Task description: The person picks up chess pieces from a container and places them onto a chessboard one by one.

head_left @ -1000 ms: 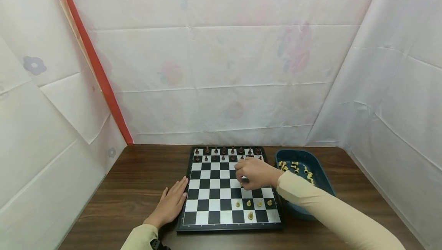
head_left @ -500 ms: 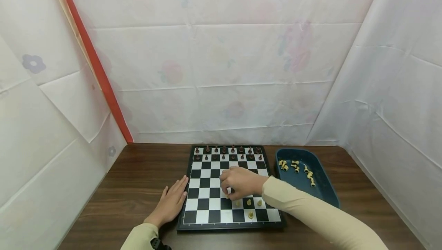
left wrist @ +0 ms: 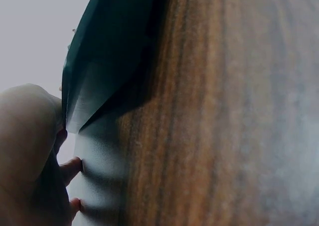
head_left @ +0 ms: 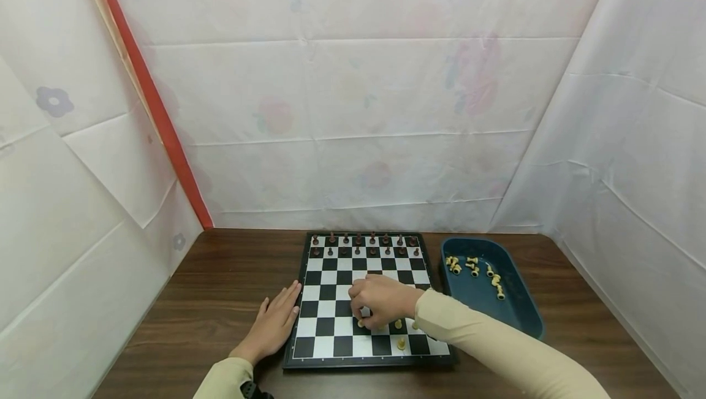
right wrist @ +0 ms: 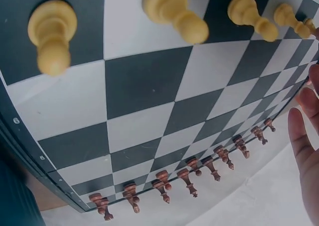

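A chessboard [head_left: 325,328] lies on the table with dark red-brown pieces [head_left: 358,246] in two rows at its far side. My right hand [head_left: 380,298] is over the near half, fingers curled, pinching a cream pawn [head_left: 361,323] at a dark square. In the right wrist view its fingertips meet that pawn [right wrist: 310,24] at the right edge. Other cream pawns [right wrist: 168,12] stand in the same row, partly hidden by the hand in the head view. One cream piece [head_left: 401,343] stands in the nearest row. My left hand [head_left: 273,323] rests with straight fingers against the board's left edge.
Right of the board is a dark blue tray [head_left: 518,307] with several cream chess pieces [head_left: 474,267] lying in it. The wooden table [head_left: 231,276] meets a white sheet [head_left: 353,178] at the back. A black band [head_left: 250,390] is on the left wrist.
My right hand has moved left and toward the near side, carrying the pawn from mid-board down to the pawn row. The left hand has stayed at the board's edge.
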`<action>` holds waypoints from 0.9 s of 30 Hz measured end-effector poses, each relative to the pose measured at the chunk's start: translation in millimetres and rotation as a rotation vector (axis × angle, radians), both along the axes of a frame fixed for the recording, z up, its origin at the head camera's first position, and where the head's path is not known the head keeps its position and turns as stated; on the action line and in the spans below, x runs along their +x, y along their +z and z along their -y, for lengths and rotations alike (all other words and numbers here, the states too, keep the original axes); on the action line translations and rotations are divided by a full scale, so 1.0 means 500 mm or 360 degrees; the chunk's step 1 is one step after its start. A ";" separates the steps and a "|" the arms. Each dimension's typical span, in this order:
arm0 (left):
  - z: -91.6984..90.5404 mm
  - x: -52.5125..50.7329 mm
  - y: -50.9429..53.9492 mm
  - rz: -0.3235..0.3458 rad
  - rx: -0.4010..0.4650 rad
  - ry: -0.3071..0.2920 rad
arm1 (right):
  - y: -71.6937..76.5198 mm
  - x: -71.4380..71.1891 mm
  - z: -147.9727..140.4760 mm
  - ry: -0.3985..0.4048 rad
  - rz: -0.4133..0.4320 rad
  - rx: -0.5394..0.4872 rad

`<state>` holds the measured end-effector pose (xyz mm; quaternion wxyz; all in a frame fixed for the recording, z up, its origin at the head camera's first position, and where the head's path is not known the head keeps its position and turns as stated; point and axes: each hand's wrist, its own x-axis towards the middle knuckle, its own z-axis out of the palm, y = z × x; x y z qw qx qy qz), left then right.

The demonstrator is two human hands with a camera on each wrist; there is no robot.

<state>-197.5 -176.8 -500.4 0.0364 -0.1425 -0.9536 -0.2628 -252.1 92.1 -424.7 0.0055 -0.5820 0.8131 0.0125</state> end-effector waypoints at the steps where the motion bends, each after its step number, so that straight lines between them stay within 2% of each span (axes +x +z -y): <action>1: 0.000 0.000 0.000 -0.0001 -0.0001 -0.0001 | 0.000 0.001 -0.001 -0.0001 0.0006 -0.0004; 11: -0.001 0.000 0.003 -0.0004 -0.0009 -0.0003 | 0.001 0.001 -0.004 0.0005 0.0003 -0.0022; 15: 0.000 0.000 0.003 0.0001 -0.0006 -0.0006 | 0.004 -0.003 -0.007 -0.0033 0.0027 -0.0011; 21: -0.001 -0.001 0.003 -0.0005 -0.0004 0.0001 | 0.023 -0.011 -0.026 -0.0119 0.0023 0.0019; 27: -0.002 -0.001 0.001 0.0001 0.0001 0.0006 | 0.041 -0.018 -0.056 -0.0158 -0.0007 -0.0028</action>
